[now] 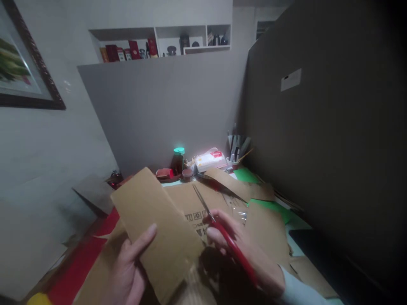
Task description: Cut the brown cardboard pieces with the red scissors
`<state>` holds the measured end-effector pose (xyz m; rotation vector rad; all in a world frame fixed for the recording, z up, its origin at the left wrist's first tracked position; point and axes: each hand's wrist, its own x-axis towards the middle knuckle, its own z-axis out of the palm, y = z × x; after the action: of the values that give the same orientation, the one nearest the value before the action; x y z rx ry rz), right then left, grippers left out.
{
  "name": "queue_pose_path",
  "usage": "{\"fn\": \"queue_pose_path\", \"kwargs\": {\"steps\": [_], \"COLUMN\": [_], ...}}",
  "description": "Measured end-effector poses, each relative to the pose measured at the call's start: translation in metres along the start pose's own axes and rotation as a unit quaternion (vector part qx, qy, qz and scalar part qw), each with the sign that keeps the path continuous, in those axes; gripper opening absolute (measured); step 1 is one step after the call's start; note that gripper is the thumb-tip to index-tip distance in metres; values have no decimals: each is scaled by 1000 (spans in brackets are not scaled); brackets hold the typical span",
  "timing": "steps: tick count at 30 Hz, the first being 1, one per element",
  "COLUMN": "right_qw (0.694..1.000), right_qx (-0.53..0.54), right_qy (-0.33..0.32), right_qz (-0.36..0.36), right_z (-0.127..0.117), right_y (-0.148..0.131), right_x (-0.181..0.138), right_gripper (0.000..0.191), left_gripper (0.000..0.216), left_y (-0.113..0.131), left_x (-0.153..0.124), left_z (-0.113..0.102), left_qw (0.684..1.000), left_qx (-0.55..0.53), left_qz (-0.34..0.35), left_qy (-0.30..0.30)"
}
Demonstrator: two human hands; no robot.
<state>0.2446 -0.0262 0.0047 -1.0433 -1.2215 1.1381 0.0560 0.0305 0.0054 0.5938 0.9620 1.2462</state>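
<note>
My left hand holds a brown cardboard strip by its lower left edge, thumb on top. The strip is lifted and tilted toward the upper left above the desk. My right hand grips red-handled scissors. Their metal blades point up and to the left, along the right edge of the strip, over a larger printed cardboard sheet lying flat.
More cardboard pieces and green paper cover the desk. At the back stand a dark jar with a green lid, a white packet and a pen cup. Grey partitions close the back and right. Red paper lies at left.
</note>
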Motion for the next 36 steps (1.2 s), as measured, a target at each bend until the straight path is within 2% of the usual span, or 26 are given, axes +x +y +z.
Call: {"fn": "queue_pose_path", "kwargs": {"steps": [4,10,15,21,26,36], "right_qw": [989,978,971,964,965,945], "right_qx": [-146,-203,-222,-251,-250,-306], "right_qy": [-41,-55,-91,-87,-83,-62], "right_qz": [0,9,16,15,19,94], "right_z": [-4,1,9,9,8,6], "right_y": [-7,-9,-14,-14,-17,-9], "right_x": [-5,-13,-11,-9,-9,-13], "right_gripper": [33,31,26,27,26,52], "left_gripper": [26,25,34,40,43,46], "left_y": [21,24,22,20,20,19], "left_x": [7,8,9,6,10,7], "left_z": [-7,-9,-14,-11,-12,-15], "left_qw": [997,994,994,995,997,997], "left_qx": [-51,-63,-54,-35,-24,-10], "left_qz": [45,62,64,82,61,57], "left_qy": [48,63,65,53,49,43]}}
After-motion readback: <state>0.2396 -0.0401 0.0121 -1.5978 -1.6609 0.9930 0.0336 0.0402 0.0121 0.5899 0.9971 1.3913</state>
